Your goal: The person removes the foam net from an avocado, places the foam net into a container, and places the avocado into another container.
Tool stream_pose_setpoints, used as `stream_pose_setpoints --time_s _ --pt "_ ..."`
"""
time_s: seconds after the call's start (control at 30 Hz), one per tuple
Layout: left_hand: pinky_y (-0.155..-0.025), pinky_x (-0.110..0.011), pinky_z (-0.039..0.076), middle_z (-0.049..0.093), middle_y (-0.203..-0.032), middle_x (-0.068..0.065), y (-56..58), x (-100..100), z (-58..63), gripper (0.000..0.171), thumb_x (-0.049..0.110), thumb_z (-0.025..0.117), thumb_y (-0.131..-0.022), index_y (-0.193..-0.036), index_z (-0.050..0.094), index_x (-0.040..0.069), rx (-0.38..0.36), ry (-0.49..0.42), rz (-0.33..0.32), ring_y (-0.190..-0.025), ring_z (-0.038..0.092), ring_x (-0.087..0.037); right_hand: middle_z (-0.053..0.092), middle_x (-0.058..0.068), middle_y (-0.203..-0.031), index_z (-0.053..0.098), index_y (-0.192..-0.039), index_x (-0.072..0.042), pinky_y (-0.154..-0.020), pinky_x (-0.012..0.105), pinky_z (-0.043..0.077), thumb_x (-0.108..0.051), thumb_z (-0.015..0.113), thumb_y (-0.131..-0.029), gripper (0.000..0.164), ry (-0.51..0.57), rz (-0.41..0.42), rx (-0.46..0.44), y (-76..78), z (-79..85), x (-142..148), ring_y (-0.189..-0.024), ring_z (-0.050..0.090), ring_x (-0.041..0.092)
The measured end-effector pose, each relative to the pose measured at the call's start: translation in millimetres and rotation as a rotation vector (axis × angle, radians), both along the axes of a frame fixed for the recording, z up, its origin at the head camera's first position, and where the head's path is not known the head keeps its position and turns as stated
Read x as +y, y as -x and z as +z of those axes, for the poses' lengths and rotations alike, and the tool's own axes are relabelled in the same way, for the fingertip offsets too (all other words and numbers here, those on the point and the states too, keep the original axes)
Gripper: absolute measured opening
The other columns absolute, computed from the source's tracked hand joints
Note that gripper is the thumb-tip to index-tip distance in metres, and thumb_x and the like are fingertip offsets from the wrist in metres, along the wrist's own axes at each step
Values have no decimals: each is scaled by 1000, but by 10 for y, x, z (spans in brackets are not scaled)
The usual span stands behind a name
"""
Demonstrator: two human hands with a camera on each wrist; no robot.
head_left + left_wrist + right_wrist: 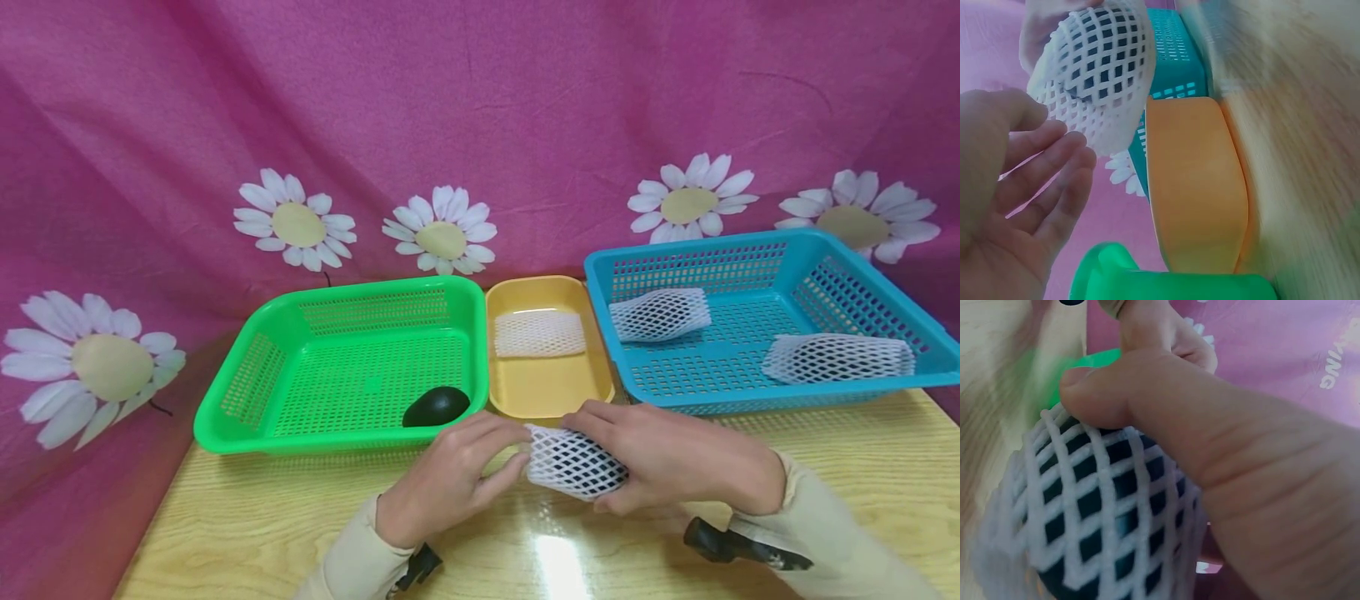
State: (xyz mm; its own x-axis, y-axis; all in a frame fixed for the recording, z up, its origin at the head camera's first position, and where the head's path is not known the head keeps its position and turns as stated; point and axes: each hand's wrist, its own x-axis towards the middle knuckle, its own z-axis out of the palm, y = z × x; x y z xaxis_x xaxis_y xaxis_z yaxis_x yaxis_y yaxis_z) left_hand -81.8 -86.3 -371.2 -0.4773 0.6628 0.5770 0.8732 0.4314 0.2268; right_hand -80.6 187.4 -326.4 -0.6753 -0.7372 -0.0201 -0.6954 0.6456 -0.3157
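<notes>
Right hand [667,458] is gripping a dark item in a white foam net [576,463], held just above the table [225,521], in front of the yellow tray [551,387]. Right thumb [1104,394] is pressing on the mesh on the near side; the other fingers are curling over the far side. Left hand [453,475] is hovering at the net's left end, fingers loosely extended, palm facing the net in the left wrist view; thumb and fingertips are lying right at the mesh edge, contact uncertain. Another net [540,334] is lying in the yellow tray. Green basket [375,288], on the left, is holding a bare dark oval item [437,407] in its near right corner. Blue basket [750,321], on the right, is holding two netted dark items, one left [660,315], one right [840,359].
</notes>
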Motion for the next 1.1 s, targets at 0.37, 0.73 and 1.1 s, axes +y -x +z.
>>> stream_pose_setpoints --time_s 0.37,0.73,1.1 --pt "-90 -19 58 76 -109 0 -17 4 -39 16 13 72 -95 -110 74 10 -132 58 -10 -100 72 -9 61 -11 -110 56 -139 -14 -75 23 54 -43 87 -77 75 2 20 -47 39 -108 -44 -89 59 1" --pt "-89 -17 57 75 -106 -1 -6 8 -103 16 13 72 -94 -110 72 9 -145 121 -58 -97 71 -9 60 -12 -114 56 -135 -21 -79 23 54 -39 89 -76 70 -15 22 -97 63 -250 -120 -92 59 2" --pt "-88 -16 56 74 -107 0 3 12 -148 21 19 71 -96 -114 72 8 -190 190 -72 -94 71 -9 58 -11 -115 55 -130 -21 -81 26 55 -38 90 -74 69 -28 40 -74 68 -345 -169 -93 60 2"
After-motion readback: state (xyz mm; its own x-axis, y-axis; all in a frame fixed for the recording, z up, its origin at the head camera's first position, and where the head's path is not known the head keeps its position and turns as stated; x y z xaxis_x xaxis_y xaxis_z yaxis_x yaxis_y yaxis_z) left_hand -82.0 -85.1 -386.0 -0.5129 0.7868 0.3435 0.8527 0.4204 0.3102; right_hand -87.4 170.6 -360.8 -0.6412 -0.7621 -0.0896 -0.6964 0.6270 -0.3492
